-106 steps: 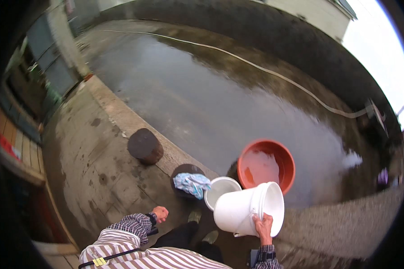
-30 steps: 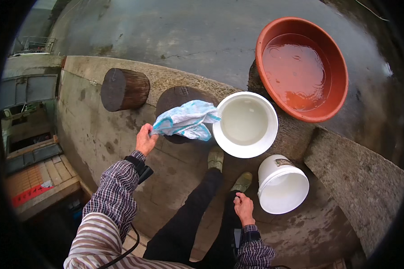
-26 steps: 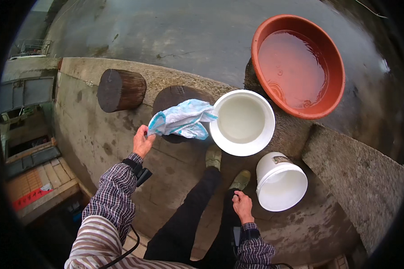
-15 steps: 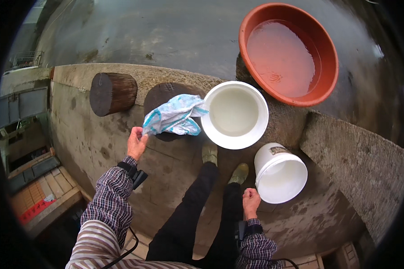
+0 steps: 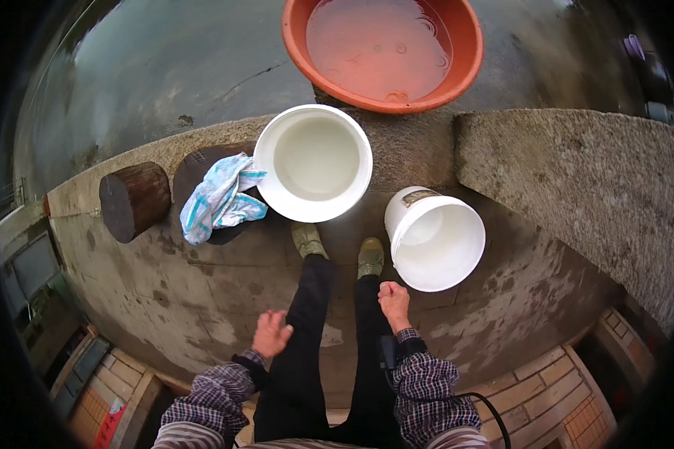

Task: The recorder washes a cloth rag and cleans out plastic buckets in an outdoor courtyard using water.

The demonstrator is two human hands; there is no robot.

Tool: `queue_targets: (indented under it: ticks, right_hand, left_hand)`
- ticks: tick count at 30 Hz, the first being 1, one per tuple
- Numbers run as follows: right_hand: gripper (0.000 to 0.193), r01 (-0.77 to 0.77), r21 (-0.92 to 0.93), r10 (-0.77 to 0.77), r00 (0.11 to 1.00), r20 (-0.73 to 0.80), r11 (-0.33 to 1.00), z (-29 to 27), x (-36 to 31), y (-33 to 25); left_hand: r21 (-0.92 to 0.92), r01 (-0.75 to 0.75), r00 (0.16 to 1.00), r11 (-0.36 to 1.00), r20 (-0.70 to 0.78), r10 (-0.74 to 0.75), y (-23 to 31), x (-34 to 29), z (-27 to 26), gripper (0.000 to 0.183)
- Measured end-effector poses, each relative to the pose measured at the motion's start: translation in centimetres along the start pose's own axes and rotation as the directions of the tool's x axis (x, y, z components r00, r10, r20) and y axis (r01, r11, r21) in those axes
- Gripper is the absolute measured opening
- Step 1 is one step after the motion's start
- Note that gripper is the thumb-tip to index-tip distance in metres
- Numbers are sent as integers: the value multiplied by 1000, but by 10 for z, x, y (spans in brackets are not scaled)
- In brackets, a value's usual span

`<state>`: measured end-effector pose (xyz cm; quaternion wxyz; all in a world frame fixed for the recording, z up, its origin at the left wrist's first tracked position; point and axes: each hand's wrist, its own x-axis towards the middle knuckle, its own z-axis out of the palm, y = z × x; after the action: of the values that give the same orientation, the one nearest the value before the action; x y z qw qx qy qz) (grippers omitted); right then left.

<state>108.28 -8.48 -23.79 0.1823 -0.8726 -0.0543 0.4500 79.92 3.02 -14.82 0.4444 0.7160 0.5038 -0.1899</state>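
My left hand (image 5: 272,334) hangs over my left leg, its fingers loose and apart, with nothing in it. My right hand (image 5: 395,305) is closed beside the near left rim of a white bucket (image 5: 395,221); anything inside its fingers is hidden. The bucket's mouth faces me and its inside is white. A crumpled white and blue cloth (image 5: 219,200) lies draped over a dark wooden stump (image 5: 189,170). To the right of the cloth, and touching its tip, stands a round white tub (image 5: 318,212) with cloudy water in it.
A large reddish-brown basin (image 5: 297,41) of water stands beyond the tub. Another log stump (image 5: 136,200) is at the left. A rough stone ledge (image 5: 562,161) runs along the right. My boots (image 5: 371,258) stand on the wet paved ground (image 5: 225,292).
My left hand has let go of the cloth and drawn back toward my legs. The cloth stays on the stump. My view has shifted right; my right hand remains closed near the bucket.
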Motion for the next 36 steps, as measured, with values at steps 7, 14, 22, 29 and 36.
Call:
queue_targets:
  ticks: [7, 14, 22, 29, 36]
  right_hand:
    - [38, -529, 634, 468, 838, 282, 564, -2, -7, 18]
    - [64, -503, 824, 546, 781, 304, 261, -16, 29, 47]
    - [62, -411, 908, 430, 836, 341, 78, 7, 48, 56]
    - [33, -411, 910, 515, 792, 328, 53, 11, 58, 58]
    - [33, -416, 909, 523, 781, 340, 30, 10, 61, 58]
  left_hand:
    - [251, 2, 888, 968, 445, -118, 41, -3, 16, 53]
    - [345, -72, 879, 936, 465, -104, 42, 5, 29, 49]
    - [353, -94, 906, 931, 418, -67, 42, 7, 31, 42]
    - [349, -86, 900, 933, 429, -77, 41, 10, 33, 40]
    - [331, -66, 896, 941, 435, -90, 42, 13, 32, 38]
